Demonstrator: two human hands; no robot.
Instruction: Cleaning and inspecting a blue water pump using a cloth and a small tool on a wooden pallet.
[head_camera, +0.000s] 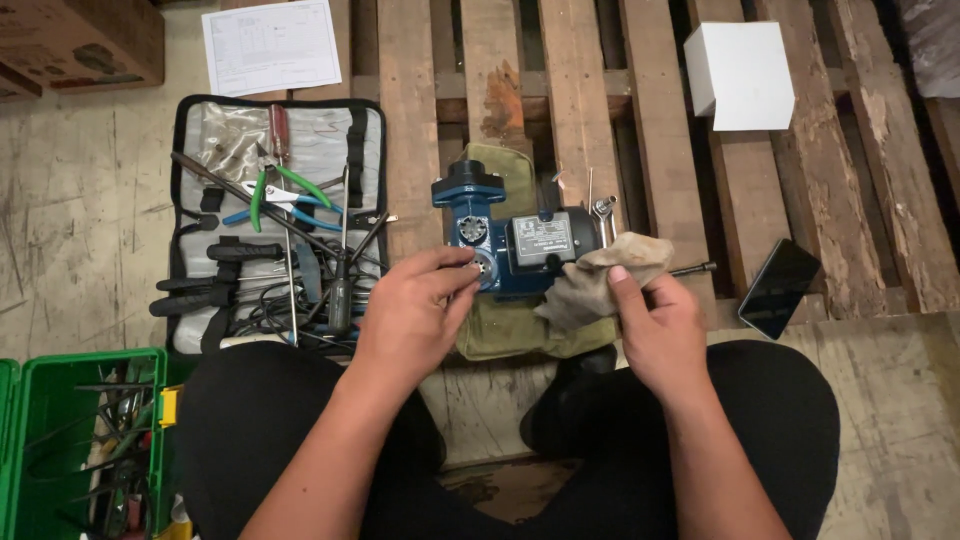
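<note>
Wiping step: right hand (655, 325) grips rag (600, 280) on blue pump (510, 240), left hand (415, 315) pinches its port fitting (483, 268); steadying needed.

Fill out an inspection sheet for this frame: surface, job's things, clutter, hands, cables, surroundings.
Surface: wooden pallet, worn slats, lying on a scuffed floor.
Job's things: blue pump resting on an olive cloth bag; beige rag against the pump's right side.
Clutter: open tool roll with pliers, screwdrivers and dark-handled tools; white box; dark phone; paper sheet; green toolbox.
Hands: left hand with fingertips at the pump's front fitting; right hand gripping the rag.
Cables: dark wires lying in the tool roll's lower part.
Surroundings: cardboard box at top left; the person's dark-trousered knees below.
</note>
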